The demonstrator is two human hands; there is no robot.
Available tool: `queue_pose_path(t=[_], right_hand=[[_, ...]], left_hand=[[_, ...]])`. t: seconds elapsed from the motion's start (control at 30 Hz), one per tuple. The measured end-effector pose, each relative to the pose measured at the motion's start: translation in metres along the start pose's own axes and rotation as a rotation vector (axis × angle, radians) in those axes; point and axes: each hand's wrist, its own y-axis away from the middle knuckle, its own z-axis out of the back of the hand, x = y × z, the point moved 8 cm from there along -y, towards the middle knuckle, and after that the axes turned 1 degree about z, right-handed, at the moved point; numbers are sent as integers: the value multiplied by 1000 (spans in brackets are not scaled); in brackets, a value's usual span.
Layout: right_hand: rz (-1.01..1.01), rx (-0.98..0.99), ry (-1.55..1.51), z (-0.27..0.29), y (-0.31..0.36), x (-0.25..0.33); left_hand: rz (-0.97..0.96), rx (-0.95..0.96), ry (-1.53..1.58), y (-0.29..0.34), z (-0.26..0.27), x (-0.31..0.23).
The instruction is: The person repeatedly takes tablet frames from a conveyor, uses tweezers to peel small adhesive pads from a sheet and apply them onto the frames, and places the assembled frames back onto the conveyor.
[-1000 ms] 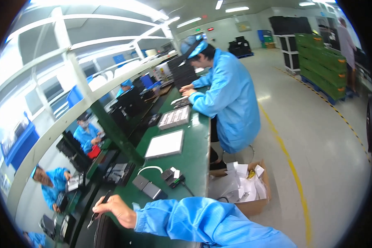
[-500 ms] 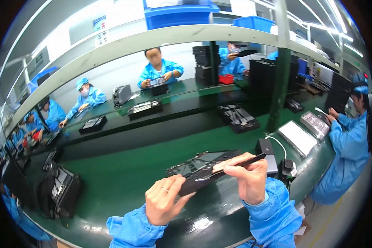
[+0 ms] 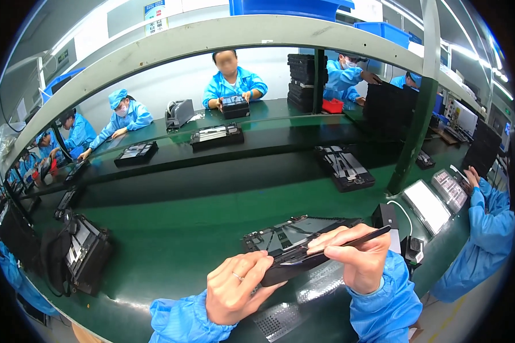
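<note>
An opened tablet-like device [image 3: 294, 235], with dark panels and exposed parts along its edges, lies in a shallow black tray [image 3: 294, 270] in front of me, tilted up at its near side. My left hand [image 3: 240, 283], wearing a ring, is closed on the tray's near left corner, fingers on top and thumb below. Over the near right edge, my right hand [image 3: 357, 254] pinches slim black tweezers [image 3: 375, 235] held almost flat. The fingers of this hand rest along the device, and the tweezers' tip is hard to make out beside the left fingertips.
Perforated metal strips [image 3: 277, 321] lie under the tray. To the right are a black-and-grey box [image 3: 385, 220], a lit white panel [image 3: 427, 207] and a green post [image 3: 415, 143]. More device trays [image 3: 344, 167] sit on the line; one [image 3: 86, 251] stands at left. Co-workers [image 3: 234, 86] sit opposite.
The whole view has shifted, so the bench and hands appear farther right. Both hands keep their hold on the tray and tweezers. A co-worker at the back right now reaches toward a black stack.
</note>
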Motion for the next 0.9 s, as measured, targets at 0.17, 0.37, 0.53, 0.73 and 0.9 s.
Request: queue_pose_path(t=[0.17, 0.37, 0.53, 0.73, 0.9], right_hand=[[-29, -7, -7, 0, -3, -6], [-31, -20, -21, -1, -2, -4], [-29, -13, 3, -1, -1, -5], [-34, -17, 4, -1, -1, -6], [-13, -23, -8, -1, -1, -6]], left_hand=[[11, 22, 16, 1, -3, 6], [10, 26, 15, 1, -1, 6], [15, 29, 9, 3, -2, 6], [18, 27, 9, 3, -2, 6], [24, 28, 14, 4, -2, 8]])
